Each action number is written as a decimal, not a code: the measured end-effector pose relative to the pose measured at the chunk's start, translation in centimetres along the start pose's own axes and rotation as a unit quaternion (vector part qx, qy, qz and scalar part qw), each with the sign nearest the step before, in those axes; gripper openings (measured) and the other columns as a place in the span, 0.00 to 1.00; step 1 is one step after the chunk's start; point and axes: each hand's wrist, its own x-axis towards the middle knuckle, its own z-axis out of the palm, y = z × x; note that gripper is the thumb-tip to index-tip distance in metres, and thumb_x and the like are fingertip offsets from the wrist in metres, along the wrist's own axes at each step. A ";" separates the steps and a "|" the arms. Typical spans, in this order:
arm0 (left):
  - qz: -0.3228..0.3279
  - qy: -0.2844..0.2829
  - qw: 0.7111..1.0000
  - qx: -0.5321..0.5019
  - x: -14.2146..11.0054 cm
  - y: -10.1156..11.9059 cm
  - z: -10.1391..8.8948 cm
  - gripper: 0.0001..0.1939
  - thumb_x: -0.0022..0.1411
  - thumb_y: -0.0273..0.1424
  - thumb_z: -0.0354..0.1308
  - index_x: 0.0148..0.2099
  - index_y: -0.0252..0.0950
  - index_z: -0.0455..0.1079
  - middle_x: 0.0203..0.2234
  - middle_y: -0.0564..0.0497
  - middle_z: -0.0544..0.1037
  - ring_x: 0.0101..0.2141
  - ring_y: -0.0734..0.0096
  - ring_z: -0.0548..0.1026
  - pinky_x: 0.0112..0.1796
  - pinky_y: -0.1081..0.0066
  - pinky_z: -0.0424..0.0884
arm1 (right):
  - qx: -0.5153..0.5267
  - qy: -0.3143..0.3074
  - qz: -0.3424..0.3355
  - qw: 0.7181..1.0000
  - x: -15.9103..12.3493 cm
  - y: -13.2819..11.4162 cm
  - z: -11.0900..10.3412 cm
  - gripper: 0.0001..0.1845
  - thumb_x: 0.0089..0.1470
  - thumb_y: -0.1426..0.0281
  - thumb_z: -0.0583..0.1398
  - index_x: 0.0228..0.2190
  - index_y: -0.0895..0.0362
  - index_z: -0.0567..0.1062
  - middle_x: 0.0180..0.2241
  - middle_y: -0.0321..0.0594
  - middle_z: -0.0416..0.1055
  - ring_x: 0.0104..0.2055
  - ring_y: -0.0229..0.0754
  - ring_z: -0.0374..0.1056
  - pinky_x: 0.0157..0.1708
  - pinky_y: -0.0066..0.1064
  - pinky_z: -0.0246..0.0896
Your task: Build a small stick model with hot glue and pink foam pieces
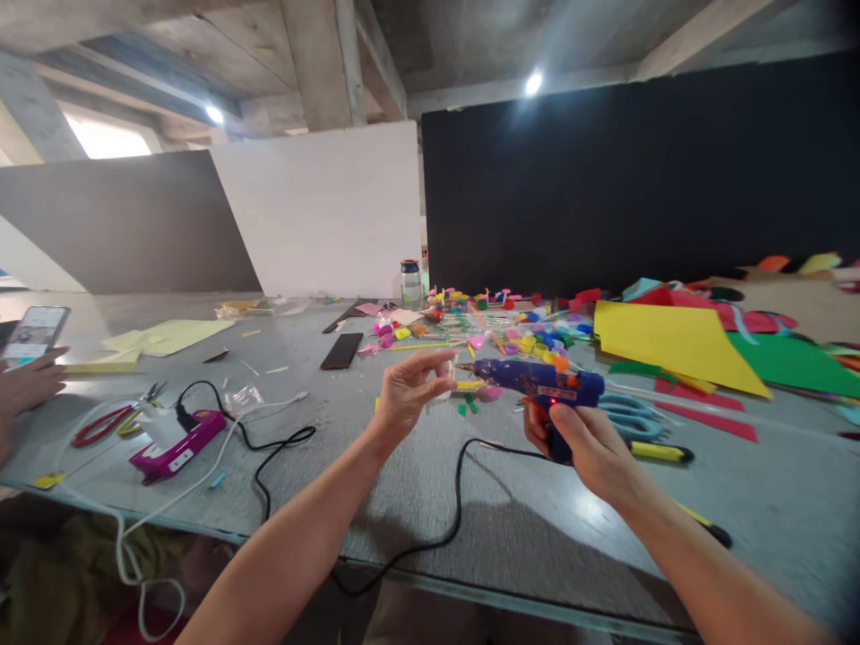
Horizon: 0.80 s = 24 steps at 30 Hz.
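Now right hand (597, 448) grips one glue gun (520, 376); left hand (405, 387) pinches one whitish piece (443, 373); one bottle (410, 287) beyond.

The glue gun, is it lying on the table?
No, the right hand is holding the glue gun up above the table.

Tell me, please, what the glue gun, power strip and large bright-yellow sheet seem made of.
Glue gun: probably dull blue plastic, moulded, with pale scuffs. Power strip: likely smooth purple plastic, catching some light. Yellow sheet: matte, perhaps paper or felt; no visible shine.
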 end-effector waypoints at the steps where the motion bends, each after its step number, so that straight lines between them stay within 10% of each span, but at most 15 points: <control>1: -0.001 -0.001 1.000 -0.001 0.0 -0.1 0.0 0.17 0.46 0.33 0.76 0.42 0.42 0.84 0.23 0.55 0.73 0.27 0.76 0.66 0.35 0.71 0.65 | 0.000 0.001 0.001 1.000 0.0 0.0 0.0 0.26 0.62 0.48 0.57 0.26 0.57 0.70 0.24 0.37 0.63 0.25 0.38 0.59 0.25 0.32 0.51; 24: -0.013 -0.025 1.000 0.005 -0.2 -0.1 -0.2 0.16 0.49 0.31 0.75 0.43 0.44 0.83 0.24 0.55 0.73 0.29 0.76 0.67 0.36 0.72 0.67 | 0.003 0.013 0.003 1.000 0.3 0.2 -0.2 0.27 0.62 0.48 0.56 0.25 0.57 0.70 0.23 0.37 0.63 0.25 0.38 0.58 0.26 0.32 0.51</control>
